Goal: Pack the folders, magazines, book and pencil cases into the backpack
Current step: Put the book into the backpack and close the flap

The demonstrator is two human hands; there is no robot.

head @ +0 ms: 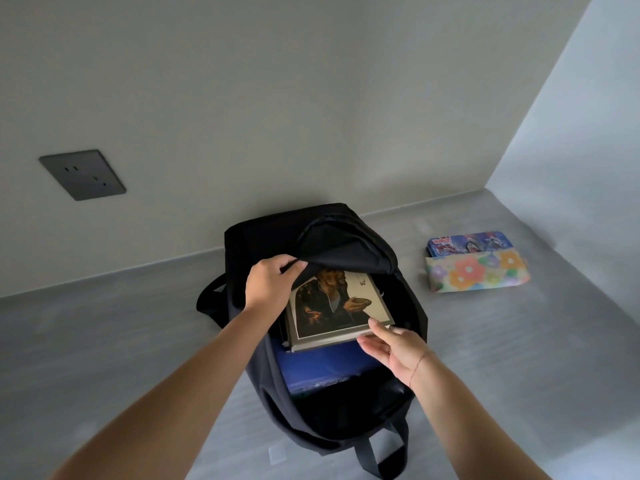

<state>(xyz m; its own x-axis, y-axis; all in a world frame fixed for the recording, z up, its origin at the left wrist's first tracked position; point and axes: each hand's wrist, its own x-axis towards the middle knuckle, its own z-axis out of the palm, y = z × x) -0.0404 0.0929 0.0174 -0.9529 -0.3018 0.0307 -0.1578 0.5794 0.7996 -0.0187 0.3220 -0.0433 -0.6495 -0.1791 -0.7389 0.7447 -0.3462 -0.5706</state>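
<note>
Closest to us, both bare forearms reach forward over a grey surface (131,348). The black backpack (346,424) lies flat on it with its main compartment gaping open towards us. A carry strap (381,452) flops off the near end.

Just inside the opening there's a blue folder (322,365) lying flat. Its near edge looks like it has some printed picture, but it's too dark to make out.

The book (332,306), with a painted figure on a pale cover, sits on top of the folder. It's partly tucked under the bag's upper edge. A couple of darker edges poke out under its left side, and we can't tell what those are.

Our right hand (394,348) has the book's near right corner pinched, thumb on the cover and fingers along the edge. Our left hand (273,282) is further in. Its fingers are curled round the flap (346,251), holding it lifted off the book. So the hands are apart, one on each side of the opening.

Off to the right, well clear of the bag, the floral pencil case (478,271) lies on the surface. The blue tin pencil case (471,241) is touching right behind it, so neither is packed yet.

Behind everything is a plain pale wall (277,98) with a dark socket plate (83,174) over on the left.
</note>
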